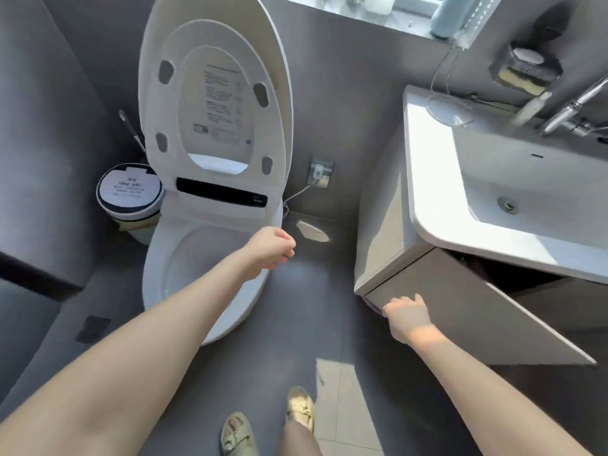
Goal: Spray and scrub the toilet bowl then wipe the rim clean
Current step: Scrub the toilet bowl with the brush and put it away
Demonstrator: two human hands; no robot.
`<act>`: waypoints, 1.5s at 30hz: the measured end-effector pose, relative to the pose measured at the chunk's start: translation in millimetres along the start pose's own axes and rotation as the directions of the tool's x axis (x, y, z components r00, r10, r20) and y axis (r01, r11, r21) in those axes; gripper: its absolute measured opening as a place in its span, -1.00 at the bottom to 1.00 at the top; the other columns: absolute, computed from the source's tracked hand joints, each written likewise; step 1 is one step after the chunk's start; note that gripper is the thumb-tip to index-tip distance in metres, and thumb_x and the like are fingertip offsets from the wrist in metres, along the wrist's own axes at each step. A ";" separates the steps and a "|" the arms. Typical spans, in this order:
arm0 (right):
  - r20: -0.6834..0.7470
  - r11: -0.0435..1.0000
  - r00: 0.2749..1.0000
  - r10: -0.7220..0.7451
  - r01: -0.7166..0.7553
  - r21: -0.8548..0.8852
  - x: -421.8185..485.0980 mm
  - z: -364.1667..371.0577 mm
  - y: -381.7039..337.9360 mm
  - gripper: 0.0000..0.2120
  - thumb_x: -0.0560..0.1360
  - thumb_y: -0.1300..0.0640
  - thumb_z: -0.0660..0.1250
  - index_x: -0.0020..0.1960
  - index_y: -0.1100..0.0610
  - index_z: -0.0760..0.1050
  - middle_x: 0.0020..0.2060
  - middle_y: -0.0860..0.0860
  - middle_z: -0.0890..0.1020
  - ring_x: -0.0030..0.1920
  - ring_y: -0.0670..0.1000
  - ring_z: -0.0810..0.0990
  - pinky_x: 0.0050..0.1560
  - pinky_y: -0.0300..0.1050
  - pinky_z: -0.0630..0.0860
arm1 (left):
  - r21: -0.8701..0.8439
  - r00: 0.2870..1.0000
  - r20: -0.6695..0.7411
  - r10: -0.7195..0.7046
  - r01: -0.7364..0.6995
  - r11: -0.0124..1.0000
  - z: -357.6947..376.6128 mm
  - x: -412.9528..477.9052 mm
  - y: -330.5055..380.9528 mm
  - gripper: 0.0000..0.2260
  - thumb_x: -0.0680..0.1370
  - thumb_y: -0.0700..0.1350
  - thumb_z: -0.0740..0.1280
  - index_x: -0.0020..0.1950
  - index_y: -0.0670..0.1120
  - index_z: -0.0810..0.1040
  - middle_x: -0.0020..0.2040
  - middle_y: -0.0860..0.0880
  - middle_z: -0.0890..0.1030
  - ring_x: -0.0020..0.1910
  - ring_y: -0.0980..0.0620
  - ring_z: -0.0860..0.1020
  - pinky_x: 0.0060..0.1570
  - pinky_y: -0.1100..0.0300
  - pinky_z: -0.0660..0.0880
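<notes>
A white toilet [158, 274] stands left of centre with its lid and seat [214, 103] raised against the grey wall. The bowl rim shows bare. My left hand [268, 250] hangs over the right side of the rim with its fingers loosely curled and holds nothing. My right hand [408, 315] reaches to the lower edge of the open cabinet door [477, 320] under the sink, its fingers at the door's corner. No spray bottle, brush or cloth is in either hand.
A white sink [437, 179] with a chrome tap [572, 110] juts out at the right. A round lidded bin [130, 192] sits left of the toilet, with a thin handle [131, 130] behind it. A brush holder [523, 69] hangs on the wall. My sandalled feet [266, 422] stand on the grey floor.
</notes>
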State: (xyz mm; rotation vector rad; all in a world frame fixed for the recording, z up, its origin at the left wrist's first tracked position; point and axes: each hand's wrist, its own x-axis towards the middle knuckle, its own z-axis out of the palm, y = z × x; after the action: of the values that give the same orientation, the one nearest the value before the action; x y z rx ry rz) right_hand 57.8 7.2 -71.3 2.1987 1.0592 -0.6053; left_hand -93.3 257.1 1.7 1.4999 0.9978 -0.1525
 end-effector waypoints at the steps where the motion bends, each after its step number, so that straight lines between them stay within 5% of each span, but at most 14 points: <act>1: -0.050 0.999 0.998 -0.044 0.046 0.024 3.4 -14.9 -17.5 -0.59 0.47 0.29 0.16 0.26 0.05 0.50 0.22 0.03 0.54 0.30 0.09 0.45 0.40 0.06 0.22 | 0.000 1.000 -0.010 -0.012 0.012 1.000 -7.4 2.8 -3.2 -0.90 0.55 -0.17 0.22 -0.15 -0.05 0.48 -0.09 -0.09 0.58 -0.19 -0.01 0.49 -0.24 0.23 0.35; 10: -0.321 0.874 0.867 -0.380 0.451 0.183 67.9 -188.5 -163.5 -0.64 0.49 0.25 0.23 0.25 0.03 0.49 0.20 0.03 0.55 0.26 0.12 0.46 0.11 -0.07 0.41 | -0.165 0.954 -0.271 -0.128 0.086 0.983 -132.5 36.7 -18.3 -0.83 0.53 -0.23 0.19 -0.22 -0.05 0.49 -0.21 -0.03 0.58 -0.24 0.01 0.49 -0.26 0.24 0.39; 15: -0.475 0.738 0.752 -0.457 0.618 0.270 98.2 -275.0 -218.5 -0.70 0.54 0.19 0.22 0.24 0.04 0.52 0.17 0.02 0.58 0.23 0.10 0.49 0.14 -0.06 0.47 | -0.324 0.844 -0.483 -0.235 0.078 0.943 -215.6 46.6 -24.5 -0.87 0.56 -0.27 0.18 -0.08 -0.14 0.51 -0.25 -0.06 0.54 -0.33 0.05 0.46 -0.32 0.24 0.41; 20: -0.547 0.617 0.689 -0.475 0.704 0.352 125.3 -343.6 -274.5 -0.67 0.55 0.24 0.18 0.28 0.10 0.51 0.22 0.04 0.58 0.24 0.10 0.50 0.18 -0.10 0.43 | -0.451 0.704 -0.636 -0.314 -0.009 0.893 -284.8 59.3 -36.5 -0.79 0.56 -0.27 0.21 -0.24 -0.09 0.49 -0.27 -0.08 0.54 -0.35 0.06 0.46 -0.30 0.25 0.45; 27: -0.541 0.540 0.721 -0.433 0.687 0.485 186.8 -418.2 -388.5 -0.59 0.53 0.34 0.13 0.34 0.14 0.43 0.24 0.12 0.55 0.26 0.15 0.48 0.25 -0.02 0.45 | -0.479 0.639 -0.691 -0.338 -0.054 0.876 -381.0 114.1 -61.7 -0.82 0.57 -0.26 0.19 -0.17 -0.11 0.52 -0.21 -0.10 0.57 -0.26 0.01 0.52 -0.19 0.19 0.53; 37: -0.334 0.266 0.941 -0.048 0.335 0.904 384.7 -502.3 -549.1 -0.65 0.58 0.25 0.12 0.35 0.15 0.39 0.23 0.10 0.55 0.19 0.14 0.54 0.08 -0.13 0.45 | -0.501 0.690 -0.660 -0.297 -0.109 0.859 -533.8 290.8 -79.7 -0.80 0.56 -0.25 0.18 -0.21 -0.04 0.48 -0.23 -0.07 0.55 -0.25 -0.01 0.49 -0.08 0.09 0.51; 40: -0.290 0.286 0.957 -0.013 0.281 0.916 450.6 -512.4 -582.8 -0.64 0.58 0.22 0.13 0.37 0.14 0.37 0.24 0.12 0.54 0.23 0.15 0.50 0.10 -0.12 0.40 | -0.533 0.680 -0.657 -0.325 -0.115 0.838 -568.9 334.9 -99.0 -0.83 0.57 -0.25 0.17 -0.13 -0.07 0.50 -0.21 -0.05 0.56 -0.22 0.01 0.51 -0.01 0.08 0.53; 45: -0.375 0.378 0.925 -0.061 0.369 0.849 529.7 -519.2 -623.9 -0.53 0.58 0.24 0.15 0.48 0.08 0.22 0.33 0.17 0.39 0.28 0.21 0.43 0.19 -0.07 0.36 | -0.588 0.623 -0.685 -0.379 -0.165 0.792 -608.3 389.0 -124.4 -0.79 0.56 -0.30 0.15 -0.16 -0.07 0.48 -0.24 -0.03 0.54 -0.28 0.06 0.49 -0.19 0.23 0.49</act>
State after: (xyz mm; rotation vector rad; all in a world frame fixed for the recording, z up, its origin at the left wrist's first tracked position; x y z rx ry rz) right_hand -72.7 951.9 -243.7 3.2118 1.3855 -1.2693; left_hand -208.3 953.1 -196.1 0.8453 1.6508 0.7669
